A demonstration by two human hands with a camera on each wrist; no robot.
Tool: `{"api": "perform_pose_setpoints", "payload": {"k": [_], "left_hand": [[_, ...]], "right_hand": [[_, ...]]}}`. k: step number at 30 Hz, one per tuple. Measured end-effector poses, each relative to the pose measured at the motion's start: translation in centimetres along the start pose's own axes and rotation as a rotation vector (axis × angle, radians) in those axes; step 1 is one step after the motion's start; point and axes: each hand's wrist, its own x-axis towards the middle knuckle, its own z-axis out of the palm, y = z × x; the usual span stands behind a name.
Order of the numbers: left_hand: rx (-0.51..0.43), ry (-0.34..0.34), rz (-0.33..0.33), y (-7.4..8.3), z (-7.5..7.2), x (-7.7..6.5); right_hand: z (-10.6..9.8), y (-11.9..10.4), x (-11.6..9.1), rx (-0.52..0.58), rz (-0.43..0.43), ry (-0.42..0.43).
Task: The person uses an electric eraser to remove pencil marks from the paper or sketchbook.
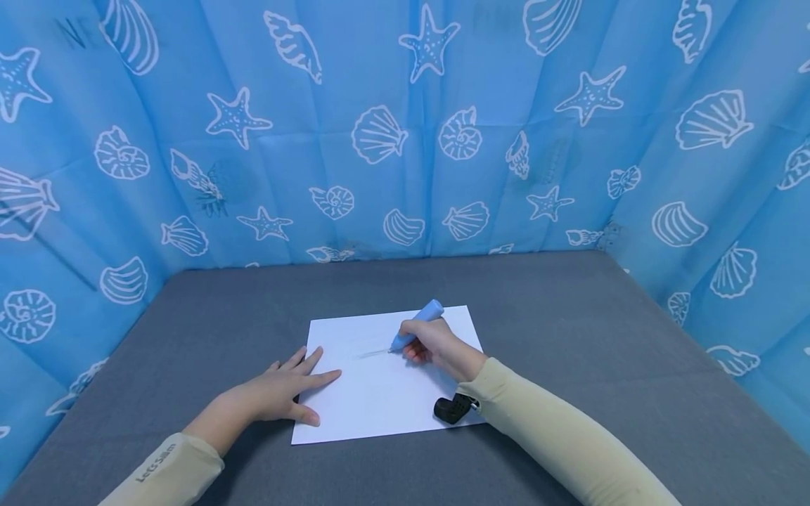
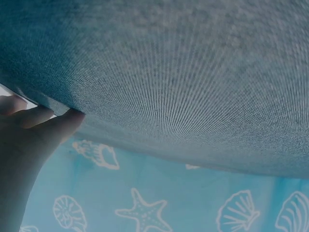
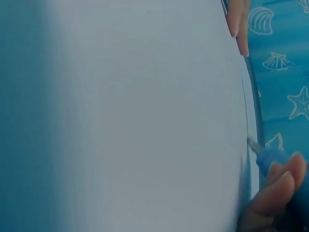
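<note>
A white sheet of paper [image 1: 367, 404] lies on the grey cloth-covered table. My right hand [image 1: 438, 343] pinches a thick blue pen [image 1: 427, 314] between thumb and fingers, tilted with its upper end away to the right. The narrow grey tip of the pen [image 3: 255, 145] is at the paper in the right wrist view. From the tip a faint thin line [image 1: 372, 353] runs leftward across the upper middle of the sheet. My left hand [image 1: 281, 391] rests with spread fingers on the paper's left edge; its fingertips [image 2: 72, 116] also show in the left wrist view.
Grey cloth [image 1: 569, 330] surrounds the paper on the table. A blue curtain with white shells and starfish [image 1: 430, 43] hangs behind and at both sides. A small black device [image 1: 452, 409] sits under the right wrist, over the sheet's lower right corner.
</note>
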Motion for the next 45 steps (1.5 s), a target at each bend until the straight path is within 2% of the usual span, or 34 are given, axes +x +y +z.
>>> {"api": "perform_pose_setpoints", "payload": {"k": [7, 15, 24, 29, 40, 45], "left_hand": [[0.000, -0.001, -0.003, -0.02, 0.12, 0.04], [-0.007, -0.006, 0.002, 0.01, 0.11, 0.12], [-0.008, -0.005, 0.012, -0.09, -0.05, 0.16], [-0.004, -0.004, 0.017, -0.11, -0.03, 0.24], [0.000, -0.010, 0.007, -0.02, 0.06, 0.26], [-0.006, -0.008, 0.002, -0.04, 0.03, 0.21]], "right_hand": [[-0.03, 0.03, -0.15, -0.011, -0.001, -0.026], [-0.47, -0.06, -0.22, 0.052, 0.027, -0.078], [-0.30, -0.05, 0.03, 0.058, -0.012, -0.020], [-0.34, -0.01, 0.16, 0.053, -0.006, 0.003], [-0.25, -0.01, -0.01, 0.002, 0.023, -0.024], [-0.20, -0.06, -0.08, -0.002, 0.011, -0.025]]}}
